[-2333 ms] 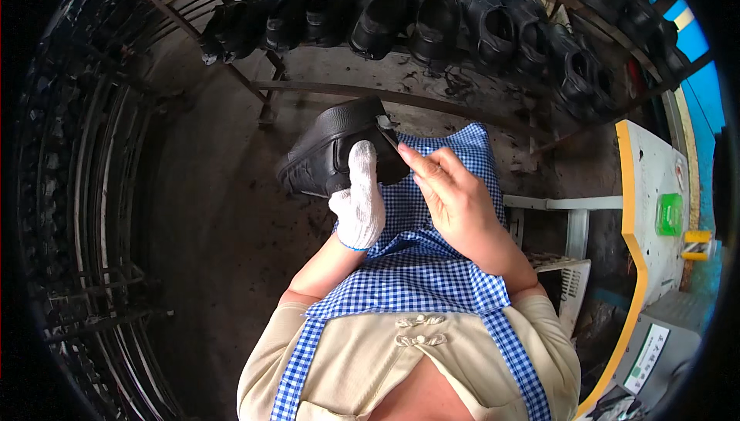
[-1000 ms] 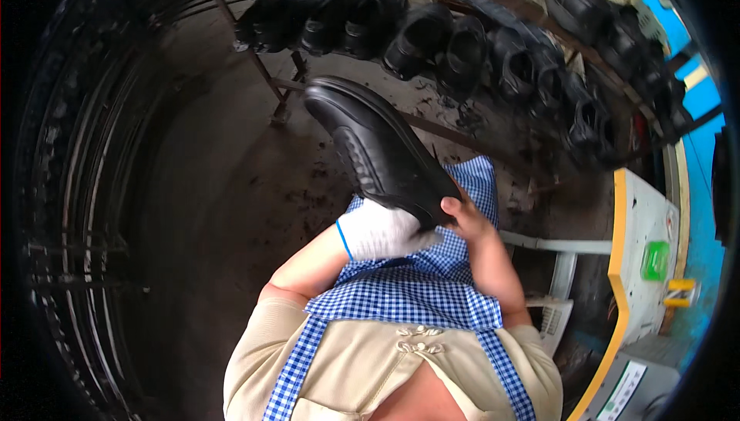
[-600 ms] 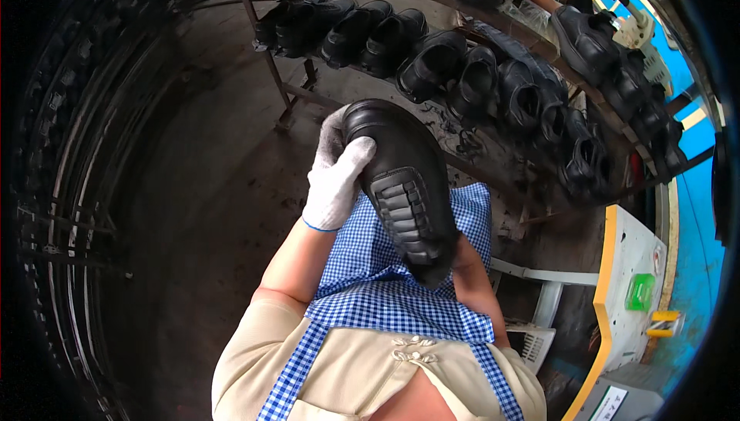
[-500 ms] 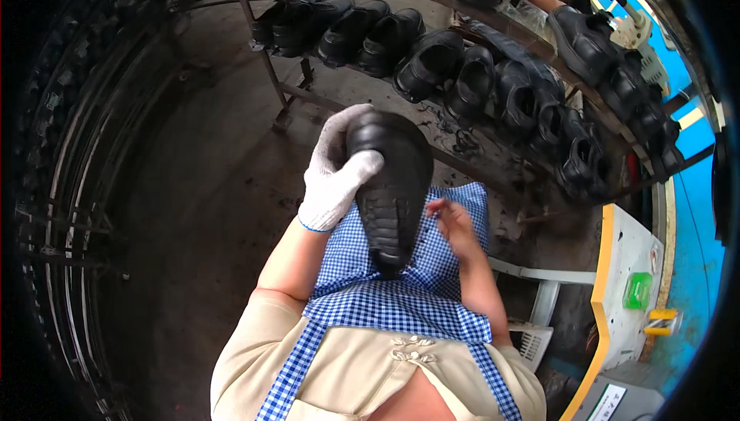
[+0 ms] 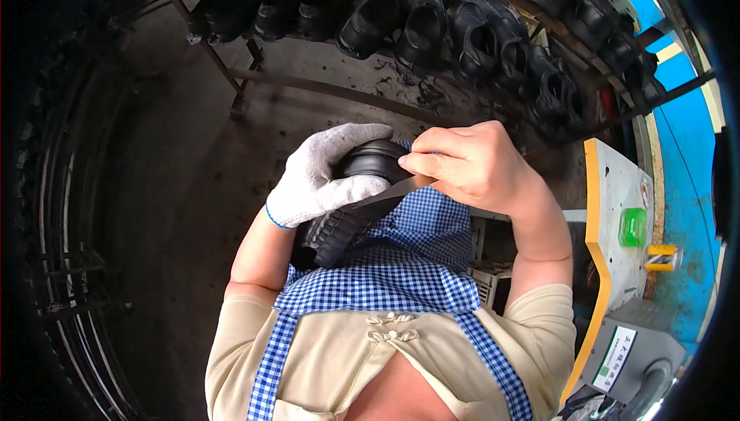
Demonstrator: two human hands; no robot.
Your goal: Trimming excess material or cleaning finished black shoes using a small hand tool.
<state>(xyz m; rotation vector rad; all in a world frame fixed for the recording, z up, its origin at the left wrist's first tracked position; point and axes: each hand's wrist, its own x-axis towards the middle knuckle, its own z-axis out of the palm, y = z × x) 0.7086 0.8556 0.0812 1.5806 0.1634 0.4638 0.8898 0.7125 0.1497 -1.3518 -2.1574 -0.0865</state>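
My left hand (image 5: pixel 312 178), in a white knit glove, is closed round a black shoe (image 5: pixel 339 230) in front of my apron. The shoe is tilted, with one end toward my chest and its ridged side showing. Bare and closed, my right hand (image 5: pixel 479 165) pinches a thin, flat, pointed knife blade (image 5: pixel 402 188). The blade lies across the shoe's edge, its tip close to the gloved thumb. Any handle is hidden inside my right hand.
A metal rack (image 5: pixel 331 91) with several black shoes (image 5: pixel 374 20) stands ahead. To the right are a white, yellow-edged panel (image 5: pixel 590 213) with a green box (image 5: pixel 633 227), and a grey machine housing (image 5: pixel 636 352). More metal rails (image 5: pixel 73 267) curve along the left.
My right hand has come up from beside the apron to the shoe, and the blade now shows against it. The shoe has been turned and lowered slightly. The view has shifted right and down.
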